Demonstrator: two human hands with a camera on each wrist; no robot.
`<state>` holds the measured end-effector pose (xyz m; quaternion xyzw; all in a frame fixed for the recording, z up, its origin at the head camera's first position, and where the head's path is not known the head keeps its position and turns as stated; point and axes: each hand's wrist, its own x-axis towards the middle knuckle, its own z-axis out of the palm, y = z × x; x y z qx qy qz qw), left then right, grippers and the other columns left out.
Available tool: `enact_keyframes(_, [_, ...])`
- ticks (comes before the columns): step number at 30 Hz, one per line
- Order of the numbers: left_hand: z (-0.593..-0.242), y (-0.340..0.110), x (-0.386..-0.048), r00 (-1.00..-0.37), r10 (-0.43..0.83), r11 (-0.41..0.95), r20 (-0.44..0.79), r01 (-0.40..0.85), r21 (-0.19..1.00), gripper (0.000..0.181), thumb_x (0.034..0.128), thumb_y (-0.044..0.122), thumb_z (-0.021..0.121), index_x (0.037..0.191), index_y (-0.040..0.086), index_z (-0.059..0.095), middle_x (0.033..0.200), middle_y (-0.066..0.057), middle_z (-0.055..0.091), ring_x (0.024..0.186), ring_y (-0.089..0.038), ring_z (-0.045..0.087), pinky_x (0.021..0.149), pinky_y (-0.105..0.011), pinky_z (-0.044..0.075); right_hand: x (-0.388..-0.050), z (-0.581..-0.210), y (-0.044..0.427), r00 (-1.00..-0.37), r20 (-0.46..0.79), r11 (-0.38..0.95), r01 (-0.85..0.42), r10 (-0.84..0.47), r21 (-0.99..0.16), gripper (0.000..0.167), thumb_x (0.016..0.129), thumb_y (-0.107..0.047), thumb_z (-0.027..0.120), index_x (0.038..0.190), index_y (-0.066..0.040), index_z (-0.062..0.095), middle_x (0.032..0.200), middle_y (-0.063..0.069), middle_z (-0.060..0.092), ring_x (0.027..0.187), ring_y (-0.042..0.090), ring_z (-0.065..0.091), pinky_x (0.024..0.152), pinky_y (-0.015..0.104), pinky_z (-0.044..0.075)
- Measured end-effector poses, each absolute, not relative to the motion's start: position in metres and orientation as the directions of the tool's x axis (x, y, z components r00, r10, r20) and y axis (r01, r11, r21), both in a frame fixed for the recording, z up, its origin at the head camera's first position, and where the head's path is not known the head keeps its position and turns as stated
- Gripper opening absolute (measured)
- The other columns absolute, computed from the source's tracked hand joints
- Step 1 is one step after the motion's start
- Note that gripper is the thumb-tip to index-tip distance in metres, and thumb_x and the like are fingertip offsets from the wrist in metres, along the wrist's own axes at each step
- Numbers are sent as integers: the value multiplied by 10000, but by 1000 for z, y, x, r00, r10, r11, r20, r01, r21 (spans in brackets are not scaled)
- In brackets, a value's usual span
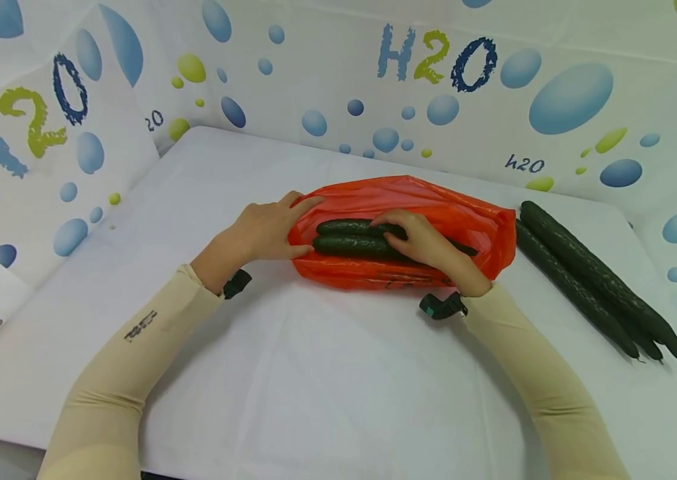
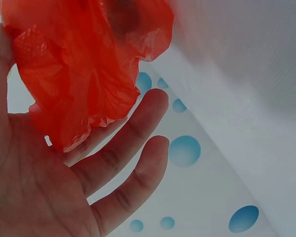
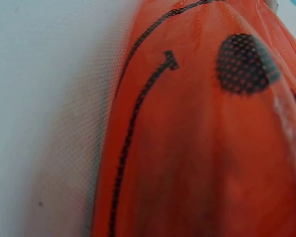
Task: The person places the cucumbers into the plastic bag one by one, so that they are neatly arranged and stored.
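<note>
An orange-red plastic bag (image 1: 344, 275) lies in the middle of the table with its mouth spread. Inside it are dark green cucumbers, a front one (image 1: 347, 246) and a rear one (image 1: 341, 227). My left hand (image 1: 263, 230) touches the bag's left end, thumb and fingers spread apart. In the left wrist view, crumpled bag film lies between thumb and loosely bent fingers. My right hand (image 1: 425, 240) reaches into the bag and grips the rear cucumber. The right wrist view shows only the bag's printed side (image 3: 187, 138); that hand is hidden there.
Three loose cucumbers (image 1: 590, 273) lie side by side to the right of the bag, close to its right end. A white cloth (image 1: 314, 373) covers the table. Printed wall sheets (image 1: 290, 73) stand behind and to the left.
</note>
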<state>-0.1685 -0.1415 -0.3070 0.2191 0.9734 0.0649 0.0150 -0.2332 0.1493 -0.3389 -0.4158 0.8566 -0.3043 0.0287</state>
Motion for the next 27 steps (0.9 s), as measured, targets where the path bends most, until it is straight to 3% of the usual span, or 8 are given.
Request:
enact_keyframes(5, [-307,-141,-169,-906,423,898,-16,417,141,839,867,448,680,1539,167,263,1437,-179,400,811,-288,648,703,-440,576,-230,-337,151,-671,170,490,-670,-722,-558,297,936,-10,596,1231,15,618,1276,176,599,1211,311,528,1055,480,413])
enact_keyframes(11, [-306,-142,-168,-904,427,897,-6,423,133,827,871,449,669,1534,157,271,1429,-186,403,764,-287,644,686,-441,576,-227,-334,154,-679,139,512,-657,-721,-553,342,922,-92,658,1246,8,607,1288,167,588,1209,308,517,1054,479,414])
enact_keyframes(16, [-306,-142,-169,-901,433,894,-4,429,130,822,874,451,663,1534,155,272,1430,-191,403,711,-279,632,680,-440,575,-222,-332,158,-721,103,565,-615,-685,-549,369,923,-127,667,1266,-11,598,1318,160,569,1245,317,487,1086,510,365])
enact_keyframes(21, [-306,-142,-169,-902,432,894,-12,426,134,825,875,450,663,1536,156,265,1434,-194,397,715,-284,634,703,-455,577,-218,-332,161,-770,97,617,-573,-631,-540,357,926,-132,659,1256,-8,606,1305,167,583,1245,331,498,1088,514,366])
enact_keyframes(27, [-309,-143,-170,-901,433,893,-17,427,143,817,879,440,659,1535,156,262,1430,-194,395,731,-291,633,711,-466,575,-212,-330,165,-784,102,622,-558,-613,-549,347,921,-113,658,1247,-3,612,1283,173,595,1227,334,510,1071,515,388])
